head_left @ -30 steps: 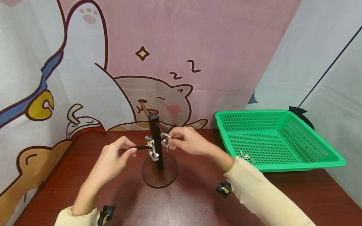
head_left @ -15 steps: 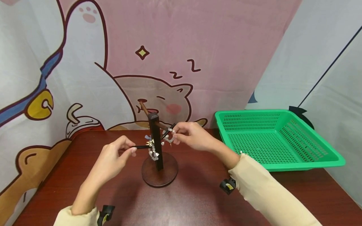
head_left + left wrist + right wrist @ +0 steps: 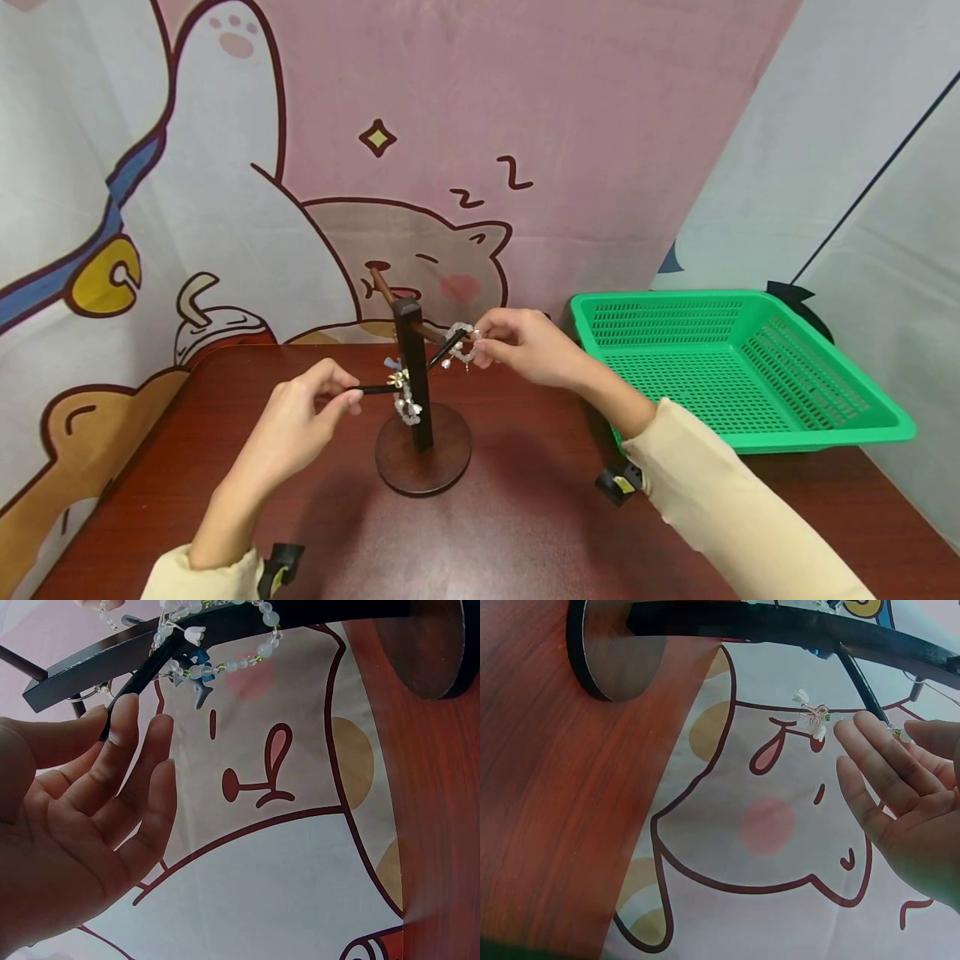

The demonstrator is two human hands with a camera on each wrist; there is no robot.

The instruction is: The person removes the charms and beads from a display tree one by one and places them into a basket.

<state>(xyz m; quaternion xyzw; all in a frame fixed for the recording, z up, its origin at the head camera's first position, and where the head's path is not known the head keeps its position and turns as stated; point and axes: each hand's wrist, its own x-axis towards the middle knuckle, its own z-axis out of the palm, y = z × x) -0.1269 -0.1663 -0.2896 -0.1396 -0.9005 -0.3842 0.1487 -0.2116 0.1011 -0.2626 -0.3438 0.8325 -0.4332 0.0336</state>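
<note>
A dark wooden jewelry stand (image 3: 417,392) with a round base stands upright on the table. My left hand (image 3: 303,421) pinches the end of its left black arm (image 3: 377,389) between thumb and fingertips. On that arm, close to the post, hangs a pale beaded bracelet (image 3: 271,616) with white flower charms; a grey-blue charm (image 3: 201,691) shows below it. With thumb and fingertips my right hand (image 3: 532,346) pinches another clear beaded bracelet (image 3: 460,327), whose loop overlaps the tip of the right black arm (image 3: 442,354). Its flower charms (image 3: 814,716) dangle beside my fingers in the right wrist view.
A green plastic basket (image 3: 817,437) stands on the right of the table, with my right sleeve (image 3: 720,492) across its near left corner. Brown upper bars (image 3: 382,285) stick out from the post top. A cartoon-printed cloth (image 3: 600,125) hangs behind the table (image 3: 510,533).
My right hand has moved right and upward with its bracelet, from near the post to the tip of the right arm. My left hand has stayed in place.
</note>
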